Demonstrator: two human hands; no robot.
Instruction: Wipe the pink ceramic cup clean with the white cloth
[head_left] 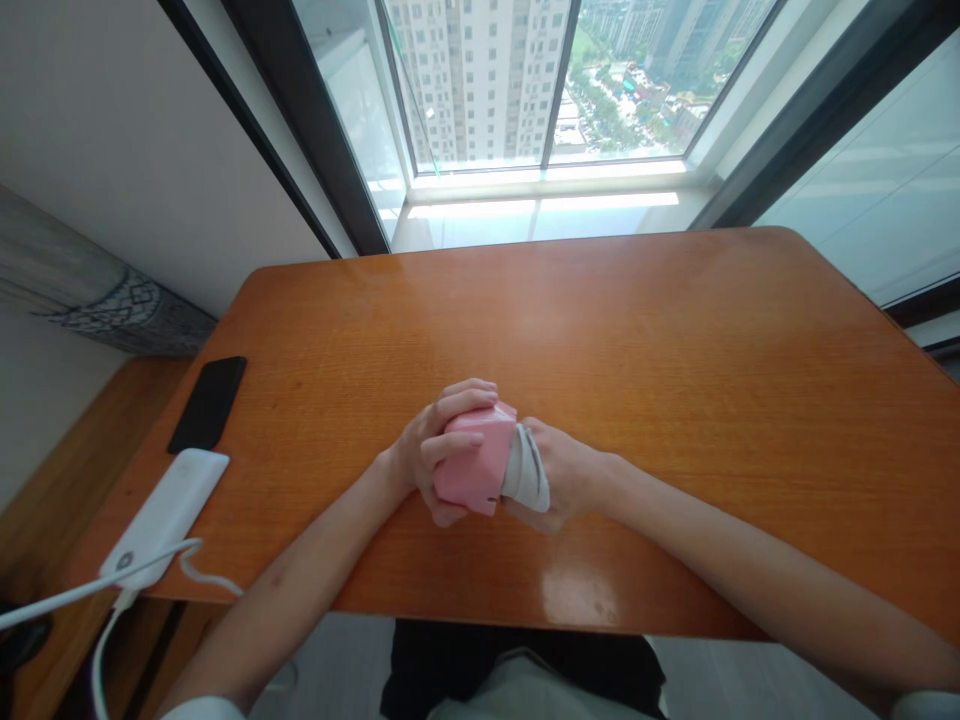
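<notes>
A pink faceted block (480,478) sits between your hands, over the near middle of the table, with a pale cloth (527,470) bunched against its right side. The likeliest mishap is a slip: the block's faces look smooth, so an uneven push from the right could twist it out of your left fingers and drop it — onto the wood, or over the near edge, which is close by. The cloth could also bunch or slide off if your right fingers lose their pinch, leaving bare skin against the block.

Your left hand (426,450) is wrapped around the block from the left, its fingers bent over the top and front, gripping it. Your right hand (568,475) is curled nearly into a fist at the block's other side, with the cloth caught over its fingers; the fingertips are hidden, so you cannot tell whether they touch the block itself. Nor is it clear whether the hands rest on the tabletop.

Farther out, the wooden table (675,330) spreads toward a bright window. To the left lie a black phone (208,403) and a white power bank (176,500). A white cable (206,578) runs behind your left forearm — a wide sweep of that arm could snag it and pull the power bank off the table.
</notes>
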